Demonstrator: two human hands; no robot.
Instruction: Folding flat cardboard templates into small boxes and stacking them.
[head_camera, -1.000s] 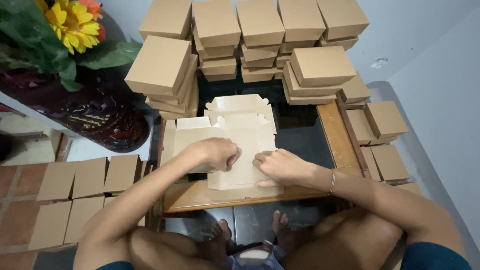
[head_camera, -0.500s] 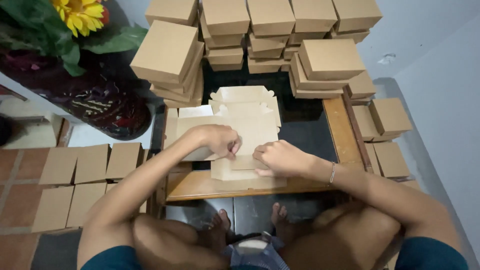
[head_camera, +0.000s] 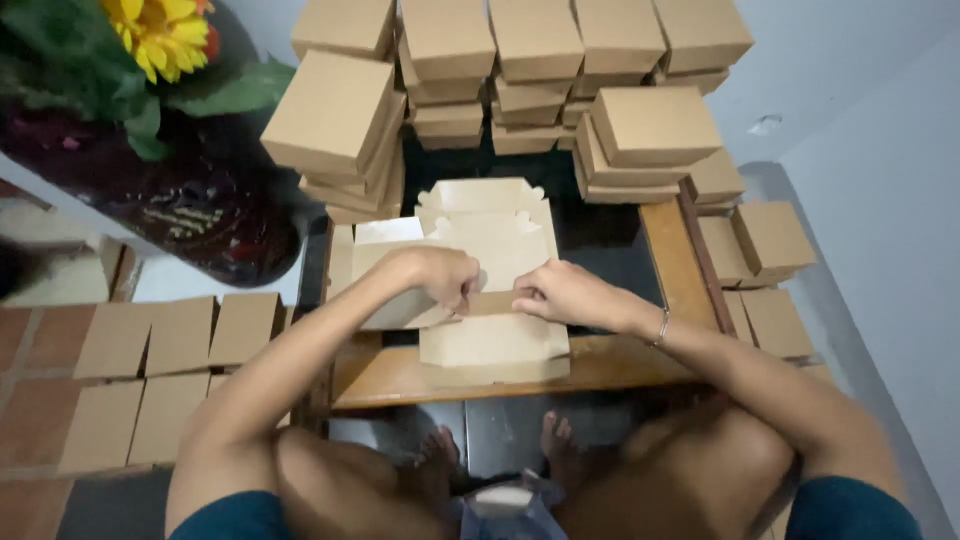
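We see both hands, left hand (head_camera: 440, 278) and right hand (head_camera: 562, 293), pinching a flat blank (head_camera: 495, 345); finished boxes (head_camera: 655, 125) at 12 o'clock, this one barely begun.

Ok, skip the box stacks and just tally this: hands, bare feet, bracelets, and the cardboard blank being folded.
Hands: 2 (left hand, right hand)
Bare feet: 2 (left foot, right foot)
Bracelet: 1
Cardboard blank pinched by both hands: 1
Total: 6
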